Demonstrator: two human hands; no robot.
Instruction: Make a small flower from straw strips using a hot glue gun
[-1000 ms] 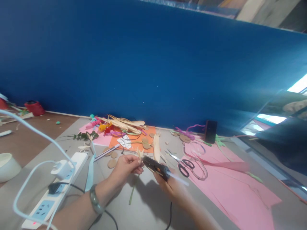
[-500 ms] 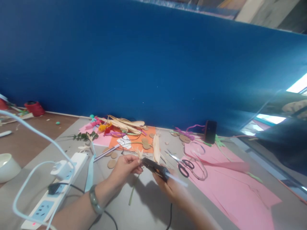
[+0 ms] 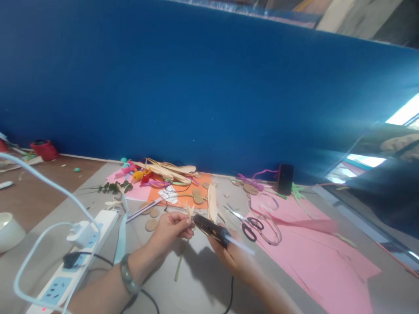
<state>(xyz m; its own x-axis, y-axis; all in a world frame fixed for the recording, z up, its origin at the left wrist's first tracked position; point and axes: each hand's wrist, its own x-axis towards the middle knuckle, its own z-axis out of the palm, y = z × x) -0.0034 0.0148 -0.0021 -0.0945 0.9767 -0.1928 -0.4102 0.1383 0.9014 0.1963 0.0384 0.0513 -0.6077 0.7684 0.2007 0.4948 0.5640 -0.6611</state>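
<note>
My left hand (image 3: 172, 227), with a jade-coloured bangle (image 3: 128, 274) on its wrist, pinches a small pale flower (image 3: 190, 211) that looks made of dried husk. A green stem (image 3: 178, 267) shows below my fingers. My right hand (image 3: 225, 254) is wrapped round a black hot glue gun (image 3: 209, 226), whose rear end has a whitish glue stick (image 3: 241, 245) poking out. The gun's tip is right beside the flower at my left fingertips; whether they touch I cannot make out. A long pale husk strip (image 3: 212, 203) lies just beyond the gun.
Black-handled scissors (image 3: 249, 232) lie to the right, by pink paper sheets (image 3: 327, 257). At left are a white power strip (image 3: 60, 283) with cables and a white cup (image 3: 9, 231). Husk strips (image 3: 173, 170), wooden discs (image 3: 151, 224) and a black phone-like block (image 3: 286, 179) line the back, before a blue partition (image 3: 209, 87).
Both hands keep nearly the same pose, with the glue gun tip beside the flower. The whole view has shifted slightly.
</note>
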